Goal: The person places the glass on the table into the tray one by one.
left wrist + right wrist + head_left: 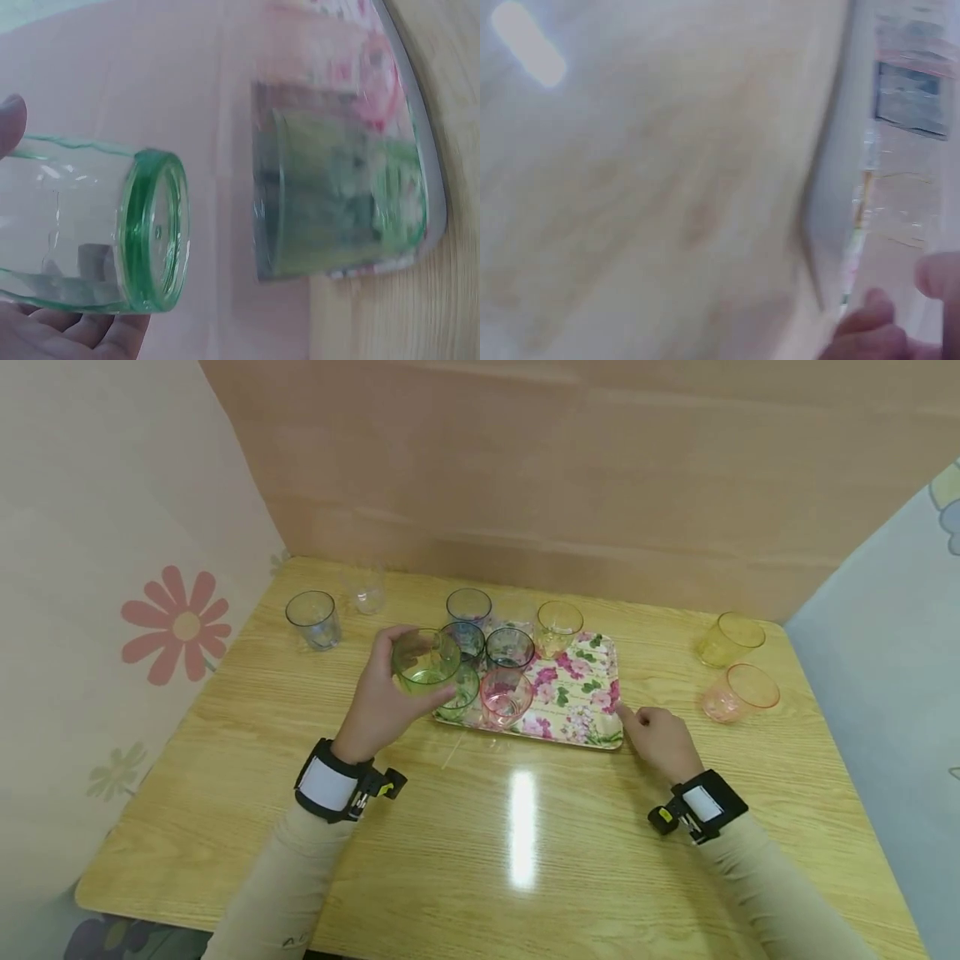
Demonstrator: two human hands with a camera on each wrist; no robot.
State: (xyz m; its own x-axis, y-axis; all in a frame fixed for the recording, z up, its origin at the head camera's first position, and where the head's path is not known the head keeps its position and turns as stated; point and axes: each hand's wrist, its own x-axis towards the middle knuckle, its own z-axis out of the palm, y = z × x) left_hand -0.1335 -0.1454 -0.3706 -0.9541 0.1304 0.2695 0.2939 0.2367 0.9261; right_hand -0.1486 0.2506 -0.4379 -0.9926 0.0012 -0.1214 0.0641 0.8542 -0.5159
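Note:
A green-tinted drinking glass (426, 672) is in my left hand (390, 697), fingers and thumb curled around its side. In the left wrist view, the thick green base of this glass (154, 232) shows apart from the tray. Under it is a flowered tray (592, 727) bearing several glasses: another green glass (463, 697), a pink glass (507, 702), a dark grey glass (510, 652) and a yellow glass (558, 631) among them. My right hand (660, 739) grips the tray's right edge near the front corner, its fingers bent.
At the table's left stand a blue-grey glass (315, 622) and a clear glass (367, 597). On the right are a yellow glass (729, 643) and a pink glass (738, 697). Walls border the wooden table (435, 868) at the back and both sides.

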